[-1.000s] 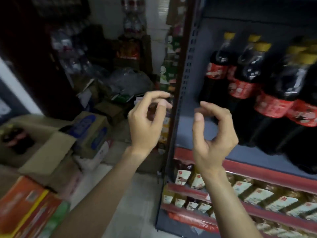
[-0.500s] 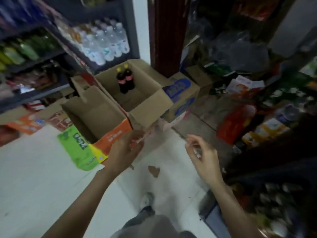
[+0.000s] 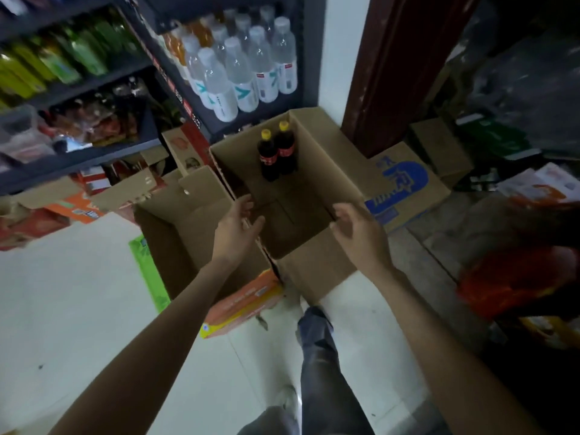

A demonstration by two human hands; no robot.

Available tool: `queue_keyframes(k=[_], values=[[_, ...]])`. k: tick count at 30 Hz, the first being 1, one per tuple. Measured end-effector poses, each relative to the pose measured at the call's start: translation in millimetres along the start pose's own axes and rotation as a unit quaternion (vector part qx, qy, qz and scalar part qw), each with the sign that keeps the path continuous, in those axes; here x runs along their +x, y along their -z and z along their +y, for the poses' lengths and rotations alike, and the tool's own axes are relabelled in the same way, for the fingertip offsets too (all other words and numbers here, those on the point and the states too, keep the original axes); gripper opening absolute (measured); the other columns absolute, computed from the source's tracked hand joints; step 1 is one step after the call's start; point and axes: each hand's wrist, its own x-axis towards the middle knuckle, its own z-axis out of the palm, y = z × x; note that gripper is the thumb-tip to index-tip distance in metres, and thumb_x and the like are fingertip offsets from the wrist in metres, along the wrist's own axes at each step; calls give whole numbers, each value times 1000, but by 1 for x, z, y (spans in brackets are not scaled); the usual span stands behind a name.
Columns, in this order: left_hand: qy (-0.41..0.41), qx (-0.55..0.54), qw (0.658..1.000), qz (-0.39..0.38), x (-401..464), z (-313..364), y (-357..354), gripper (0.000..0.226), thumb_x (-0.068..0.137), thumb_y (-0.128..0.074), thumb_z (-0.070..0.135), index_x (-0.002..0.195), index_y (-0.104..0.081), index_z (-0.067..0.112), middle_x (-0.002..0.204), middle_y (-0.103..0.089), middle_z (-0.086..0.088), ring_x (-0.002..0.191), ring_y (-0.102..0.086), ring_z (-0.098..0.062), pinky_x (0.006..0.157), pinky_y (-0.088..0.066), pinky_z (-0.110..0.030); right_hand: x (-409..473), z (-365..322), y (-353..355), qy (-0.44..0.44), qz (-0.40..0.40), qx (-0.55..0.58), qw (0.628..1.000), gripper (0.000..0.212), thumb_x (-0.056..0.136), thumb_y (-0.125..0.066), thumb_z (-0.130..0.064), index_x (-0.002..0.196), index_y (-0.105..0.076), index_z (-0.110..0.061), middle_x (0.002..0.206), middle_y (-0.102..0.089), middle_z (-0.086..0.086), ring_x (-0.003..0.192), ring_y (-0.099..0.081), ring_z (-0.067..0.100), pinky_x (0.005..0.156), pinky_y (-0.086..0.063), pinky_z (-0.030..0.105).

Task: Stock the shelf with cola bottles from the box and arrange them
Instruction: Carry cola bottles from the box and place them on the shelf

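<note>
The right side of the view is dark and blurred: piled packets and a red-orange bag (image 3: 508, 281) beside the open cardboard box (image 3: 326, 171) cannot be made out in detail, and the shelf to be stocked does not show. The near floor of the box is in shadow, so whether anything lies flat there cannot be told.

The box stands on the pale floor (image 3: 62, 293) with its flaps spread. Two cola bottles (image 3: 276, 152) stand upright in its far corner, touching one another, each with a yellow cap and a red label; the label writing is too small to read. A second open carton (image 3: 175, 227) sits against the box's left side, its inside dark. Behind the box on the right lies a closed carton with blue printing (image 3: 405, 183), the characters blurred beyond reading.

Above and left of the box, a dark shelf holds clear water bottles (image 3: 244, 64) with white caps and teal marks on white labels, unreadable; green bottles (image 3: 62, 58) stand farther left.

The left hand (image 3: 238, 227) hovers over the box's near-left edge, fingers loosely apart and holding nothing. The right hand (image 3: 357, 230) is over the near-right flap, fingers relaxed and spread, also holding nothing. A trouser leg (image 3: 317, 356) shows below the box.
</note>
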Motion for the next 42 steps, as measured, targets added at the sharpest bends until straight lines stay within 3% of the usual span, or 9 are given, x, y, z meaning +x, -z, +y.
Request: queue_keyframes(k=[3, 8, 16, 19, 26, 31, 34, 38, 42], values=[[29, 1, 999, 18, 61, -2, -17, 53, 92, -61, 24, 140, -39, 19, 134, -53, -4, 122, -51, -16, 101, -45, -33, 81, 10, -25, 22, -30, -5, 999, 41, 93, -60, -23, 133, -52, -16, 124, -61, 3, 114, -56, 19, 89, -47, 33], [82, 28, 996, 37, 162, -22, -55, 62, 89, -64, 27, 143, -34, 21, 142, -46, -3, 128, -46, -16, 104, -43, -35, 200, 28, -77, 19, -52, 6, 998, 52, 92, -61, -23, 140, -41, -14, 137, -52, 5, 125, -50, 21, 97, -47, 40], [58, 88, 990, 88, 284, -79, -112, 73, 85, -68, 26, 145, -28, 17, 145, -41, -5, 133, -40, -18, 105, -38, -34, 322, 66, -184, 8, -42, -3, 999, 80, 83, -70, -11, 149, -26, -9, 152, -35, 13, 139, -34, 26, 113, -33, 37], [47, 110, 989, 91, 306, -94, -129, 78, 84, -70, 30, 146, -26, 17, 146, -39, -6, 134, -38, -20, 102, -36, -33, 345, 79, -213, 0, -32, -5, 999, 83, 83, -69, -7, 150, -22, -6, 153, -32, 14, 142, -29, 25, 112, -19, 25], [96, 193, 967, 132, 327, -113, -157, 75, 80, -74, 28, 140, -33, 8, 136, -39, -17, 122, -43, -29, 86, -53, -43, 361, 79, -250, 18, 39, -78, 996, 74, 73, -77, -6, 137, -41, -6, 135, -51, 15, 123, -48, 29, 104, -39, 38], [109, 163, 972, 127, 330, -118, -152, 72, 84, -71, 29, 140, -30, 8, 139, -35, -17, 123, -45, -31, 89, -50, -43, 367, 74, -257, -14, -34, 6, 999, 75, 78, -74, -5, 140, -33, -11, 144, -43, 12, 131, -45, 28, 105, -41, 40], [70, 131, 982, 116, 315, -116, -139, 69, 85, -69, 24, 141, -31, 8, 139, -44, -15, 119, -54, -31, 90, -51, -43, 359, 65, -249, -17, -61, 34, 997, 72, 79, -72, -5, 139, -33, -13, 144, -43, 11, 131, -45, 27, 103, -40, 40], [10, 92, 988, 122, 282, -96, -101, 67, 81, -74, 25, 136, -39, 9, 131, -52, -12, 121, -51, -25, 94, -40, -28, 321, 46, -218, -40, -3, 80, 996, 70, 74, -78, -10, 133, -40, -10, 135, -52, 10, 126, -49, 26, 98, -44, 38], [-70, 26, 991, 110, 233, -63, -47, 67, 77, -72, 43, 129, -37, 21, 126, -49, -7, 117, -47, -17, 98, -42, -25, 267, 18, -167, -36, 46, 162, 985, 71, 70, -82, -14, 128, -41, -17, 125, -53, 1, 119, -48, 17, 98, -43, 33]])
